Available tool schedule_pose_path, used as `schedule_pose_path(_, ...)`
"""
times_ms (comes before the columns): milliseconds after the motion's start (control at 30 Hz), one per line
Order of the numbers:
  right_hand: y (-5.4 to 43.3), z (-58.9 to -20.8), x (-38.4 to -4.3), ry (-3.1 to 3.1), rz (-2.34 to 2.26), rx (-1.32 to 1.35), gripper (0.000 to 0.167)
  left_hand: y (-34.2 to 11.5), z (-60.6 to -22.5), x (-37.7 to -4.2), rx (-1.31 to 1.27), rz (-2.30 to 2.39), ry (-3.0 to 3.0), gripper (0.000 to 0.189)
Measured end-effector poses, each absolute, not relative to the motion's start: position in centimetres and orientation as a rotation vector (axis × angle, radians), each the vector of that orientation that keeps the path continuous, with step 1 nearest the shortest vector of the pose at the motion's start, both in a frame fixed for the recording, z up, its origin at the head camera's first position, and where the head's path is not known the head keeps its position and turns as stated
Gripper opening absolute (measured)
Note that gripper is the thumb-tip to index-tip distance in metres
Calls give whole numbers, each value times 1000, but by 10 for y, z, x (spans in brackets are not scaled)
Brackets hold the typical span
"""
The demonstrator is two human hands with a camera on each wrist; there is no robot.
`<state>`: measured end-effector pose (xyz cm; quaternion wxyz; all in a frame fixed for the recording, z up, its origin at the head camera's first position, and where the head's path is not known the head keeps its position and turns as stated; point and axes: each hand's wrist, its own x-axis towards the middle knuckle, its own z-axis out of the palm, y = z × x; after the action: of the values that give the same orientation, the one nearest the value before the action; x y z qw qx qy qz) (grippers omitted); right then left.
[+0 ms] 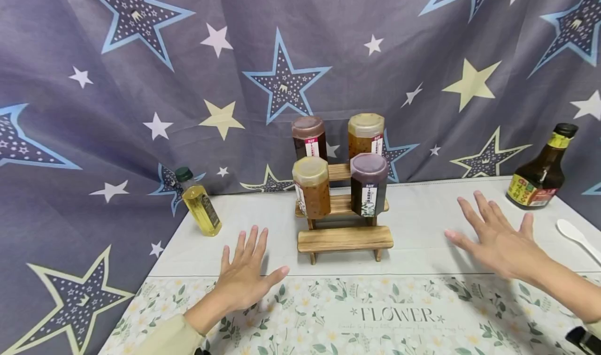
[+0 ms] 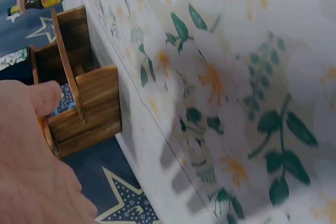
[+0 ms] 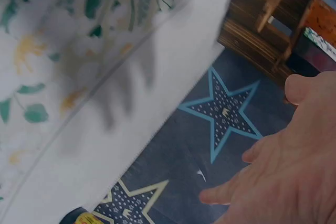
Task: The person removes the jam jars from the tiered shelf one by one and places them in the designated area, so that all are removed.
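Note:
My left hand [image 1: 245, 278] hovers over the table with fingers spread, holding nothing, left of a stepped wooden rack [image 1: 345, 239]. On the other side my right hand [image 1: 504, 243] is spread in the same way, also holding nothing, short of a dark sauce bottle [image 1: 540, 175]. Jars stand on the rack's upper steps: an amber jar [image 1: 313, 191] and a dark purple-lidded jar [image 1: 369, 188] on the middle one, a dark reddish jar [image 1: 309, 136] and another amber jar [image 1: 365, 133] on top. The lowest step holds nothing.
A small bottle of yellow oil [image 1: 202, 204] stands at the left, tilted in view. A white spoon [image 1: 575, 235] lies at the right edge. Behind the table hangs a star-patterned cloth [image 1: 188, 94]. A floral mat [image 1: 357, 339] covers the table's front.

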<state>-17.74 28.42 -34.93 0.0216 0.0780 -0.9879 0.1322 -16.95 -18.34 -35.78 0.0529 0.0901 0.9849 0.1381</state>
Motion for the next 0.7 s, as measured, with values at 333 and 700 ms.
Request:
schedule_pose_path(333, 280, -324, -192, -2939, 483, 209, 87, -164, -358, -185, 119, 927, 2994, 94)
schedule_pose_path(700, 264, -304, -214, -2901, 648, 183, 87, -144, -370, -199, 94, 1413, 2809, 80)
